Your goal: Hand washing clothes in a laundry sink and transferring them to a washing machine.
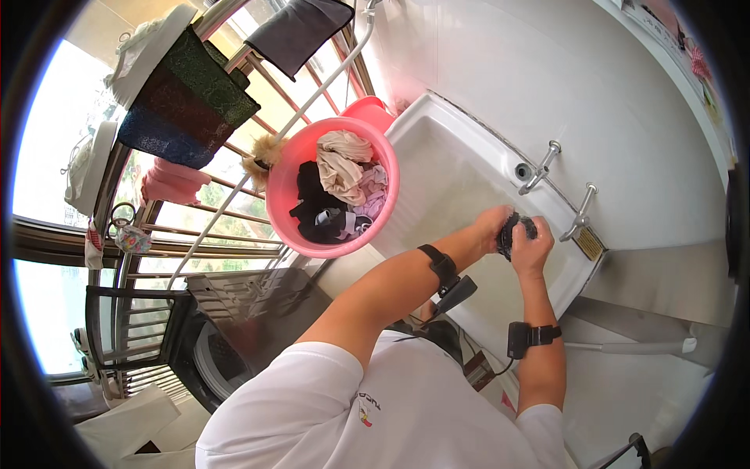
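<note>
Over the white sink basin (pixel 463 152), my two hands are close together on a bunched dark cloth (pixel 506 235). My left hand (pixel 493 225) grips it from the left side. On the right, my right hand (pixel 534 243) closes around the other end, its thumb against the fabric. The cloth looks wet and crumpled; its exact kind cannot be made out. Cloudy, greyish water (pixel 433 199) appears to cover the basin floor under my forearms. Part of the cloth is hidden by my fingers.
A pink plastic tub (pixel 274 199) holding black, beige and pink clothes stands left of the sink. Two metal taps (pixel 542 167) (pixel 580 220) project from the wall. A top-loading washing machine (pixel 217 357) has its lid up at lower left. Towels (pixel 187 99) and shoes hang along the window bars.
</note>
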A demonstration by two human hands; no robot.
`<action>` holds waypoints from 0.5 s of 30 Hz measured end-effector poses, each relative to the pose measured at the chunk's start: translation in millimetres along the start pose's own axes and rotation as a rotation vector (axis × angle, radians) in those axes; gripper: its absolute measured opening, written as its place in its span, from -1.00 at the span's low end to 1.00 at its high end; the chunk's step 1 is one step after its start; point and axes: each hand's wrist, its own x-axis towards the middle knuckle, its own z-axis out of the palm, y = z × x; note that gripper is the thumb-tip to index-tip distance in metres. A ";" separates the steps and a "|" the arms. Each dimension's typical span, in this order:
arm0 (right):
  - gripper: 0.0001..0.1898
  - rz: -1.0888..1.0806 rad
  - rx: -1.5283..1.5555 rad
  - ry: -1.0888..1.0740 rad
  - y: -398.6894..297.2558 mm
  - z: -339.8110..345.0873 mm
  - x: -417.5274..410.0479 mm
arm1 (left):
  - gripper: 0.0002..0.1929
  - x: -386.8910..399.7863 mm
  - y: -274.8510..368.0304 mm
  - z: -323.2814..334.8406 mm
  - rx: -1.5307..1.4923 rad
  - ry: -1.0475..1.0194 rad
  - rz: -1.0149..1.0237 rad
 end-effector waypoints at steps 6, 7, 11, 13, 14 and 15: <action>-0.79 -0.205 -0.019 -0.205 -12.1 -16.8 17.1 | -0.73 12.7 14.5 6.4 0.148 -0.350 -0.339; -0.78 -0.262 0.023 -0.249 -25.7 -7.5 22.2 | -0.74 48.9 -4.7 -24.7 0.026 -0.632 -0.057; -0.76 -0.313 -0.003 -0.366 -13.4 -2.0 25.1 | -0.78 65.9 -8.1 -41.2 0.559 -0.581 0.339; -0.76 -0.338 -0.019 -0.381 -11.0 -10.0 23.8 | -0.79 22.2 18.1 -8.4 0.942 -0.383 0.113; -0.76 -0.354 -0.001 -0.386 -12.5 -6.9 23.0 | -0.79 16.0 18.7 -7.1 0.814 -0.294 0.057; -0.76 -0.414 -0.029 -0.394 -11.3 -4.9 20.4 | -0.78 10.6 16.4 -5.4 0.681 -0.204 0.005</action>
